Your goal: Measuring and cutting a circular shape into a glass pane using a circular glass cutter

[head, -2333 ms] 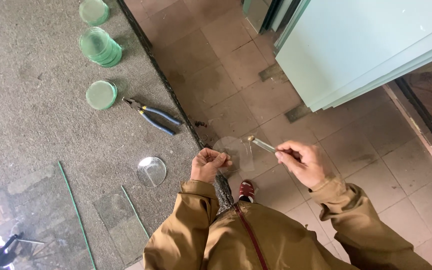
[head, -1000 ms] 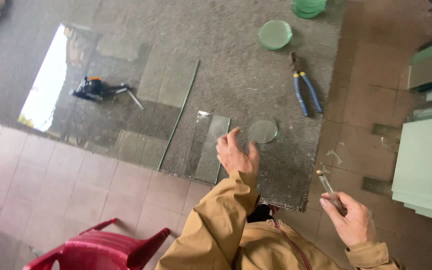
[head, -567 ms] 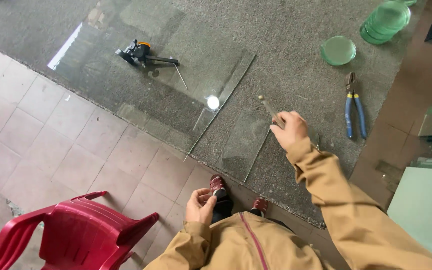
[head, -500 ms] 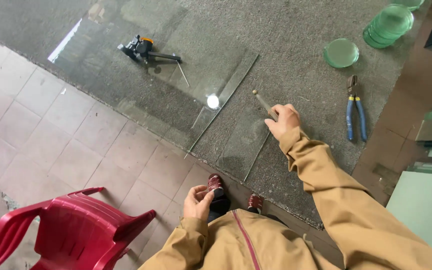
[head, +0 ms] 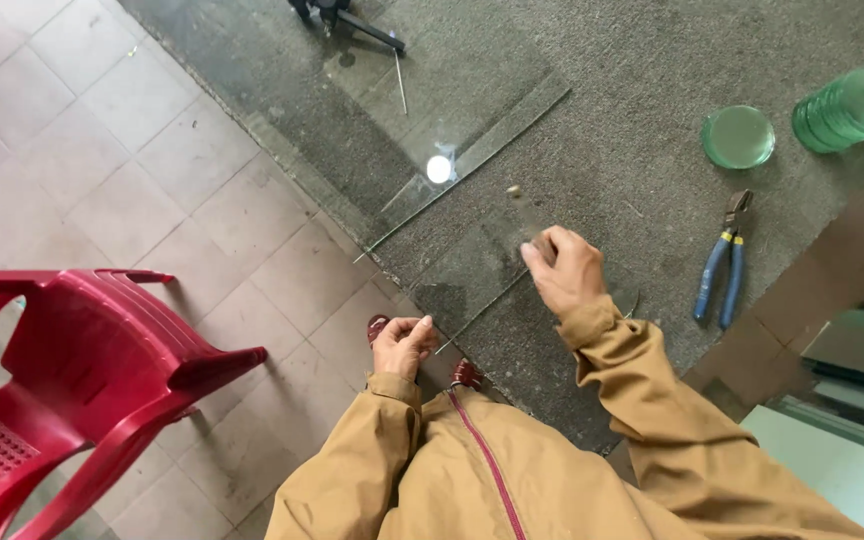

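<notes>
The head camera looked straight down on a person in a tan zip jacket standing at the edge of a grey carpeted work surface (head: 612, 120) set against a floor of pale square tiles (head: 122, 150). The right hand (head: 567, 272) lay over a small clear rectangular pane of glass (head: 472, 270) at the near edge of the surface, its fingers curled loosely and pressed down toward the pane; whether it held the thin tool could not be told, since only a blurred tip (head: 514, 190) showed just beyond the fingers. The left hand (head: 402, 343) hung below the surface edge, fingers curled nearly shut, touching the near corner of that pane, though any real hold on it was unclear. Just beyond the small pane lay a large clear glass sheet (head: 452, 90) with a bright spot of reflected light on it, and at its far end sat a black tool with a thin rod (head: 352, 18). To the right of the right hand, well apart, lay blue-handled pliers (head: 720, 265); farther up were a single green glass disc (head: 738, 137) and a stack of green glass discs (head: 849, 107). A red plastic chair (head: 72, 380) stood on the tiles at the left.
</notes>
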